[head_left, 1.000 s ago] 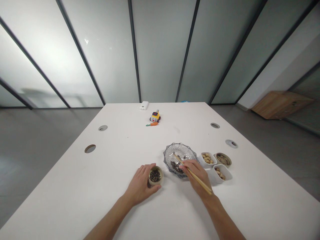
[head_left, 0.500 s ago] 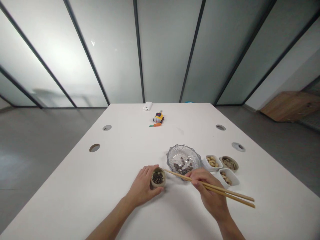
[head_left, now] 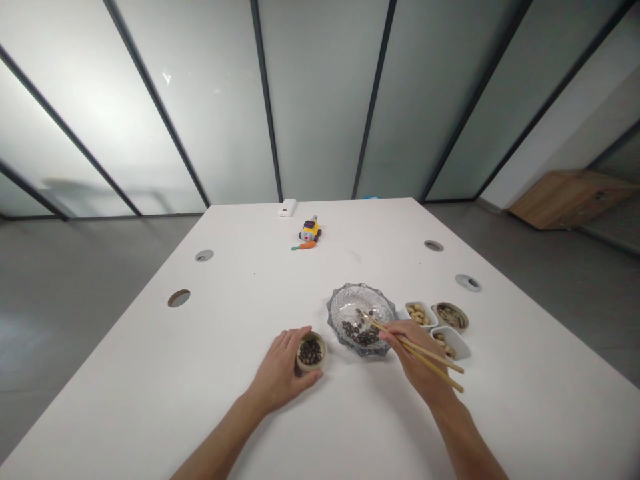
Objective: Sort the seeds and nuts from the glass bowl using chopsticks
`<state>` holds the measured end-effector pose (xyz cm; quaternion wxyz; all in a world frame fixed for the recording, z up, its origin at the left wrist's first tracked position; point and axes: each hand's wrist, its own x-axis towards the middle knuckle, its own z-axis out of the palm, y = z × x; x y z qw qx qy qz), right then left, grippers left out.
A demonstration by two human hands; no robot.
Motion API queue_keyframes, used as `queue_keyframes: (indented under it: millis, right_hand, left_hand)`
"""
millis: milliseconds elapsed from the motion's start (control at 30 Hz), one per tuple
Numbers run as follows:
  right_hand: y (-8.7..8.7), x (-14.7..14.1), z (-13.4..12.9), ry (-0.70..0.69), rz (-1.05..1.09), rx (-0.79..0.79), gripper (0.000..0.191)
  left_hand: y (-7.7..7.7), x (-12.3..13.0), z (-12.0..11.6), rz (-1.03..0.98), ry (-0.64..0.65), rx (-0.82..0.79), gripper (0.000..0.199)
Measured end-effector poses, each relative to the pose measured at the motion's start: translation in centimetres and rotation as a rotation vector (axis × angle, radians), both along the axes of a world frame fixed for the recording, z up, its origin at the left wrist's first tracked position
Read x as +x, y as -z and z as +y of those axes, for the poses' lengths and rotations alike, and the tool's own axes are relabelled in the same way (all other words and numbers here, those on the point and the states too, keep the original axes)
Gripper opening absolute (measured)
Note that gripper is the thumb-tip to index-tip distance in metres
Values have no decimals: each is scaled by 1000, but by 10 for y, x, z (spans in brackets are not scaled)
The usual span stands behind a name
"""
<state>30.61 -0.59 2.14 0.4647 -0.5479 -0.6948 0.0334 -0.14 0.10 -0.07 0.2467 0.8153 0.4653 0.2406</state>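
Note:
My left hand (head_left: 281,365) is wrapped round a small pale cup (head_left: 323,361) on the table, its thumb near the front side. Dark brown beans (head_left: 311,352) lie inside the cup. My right hand (head_left: 417,357) grips a pair of wooden chopsticks (head_left: 430,355), their tips reaching down into a scalloped clear glass bowl (head_left: 341,301). More dark beans (head_left: 367,335) are scattered in the bowl, mostly toward its near side. Whether a bean is between the chopstick tips is too small to tell.
Right of the glass bowl stand two white dishes (head_left: 463,349) of nuts and a round bowl (head_left: 466,325) of striped seeds. Farther back on the white table (head_left: 240,320) are a yellow toy car (head_left: 310,230), an orange-handled toy screwdriver (head_left: 307,245) and a white box (head_left: 287,208).
My right hand has moved the chopstick tips from beside the cup's rim over into the glass bowl. My left hand stays round the cup. The whole view has shifted slightly.

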Motion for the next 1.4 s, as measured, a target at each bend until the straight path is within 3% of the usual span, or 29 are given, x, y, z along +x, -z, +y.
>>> queue_keyframes:
  millis: [467, 700, 1400]
  right_hand:
    - [-5, 1, -2, 2, -54, 104, 28]
    - [-3, 2, -3, -31, -80, 41, 29]
    - [-3, -1, -1, -33, -11, 72, 26]
  left_hand:
    - [2, -1, 1, -9, 5, 35, 71]
    - [2, -1, 1, -11, 7, 28, 72]
    - [4, -1, 1, -8, 8, 35, 72]
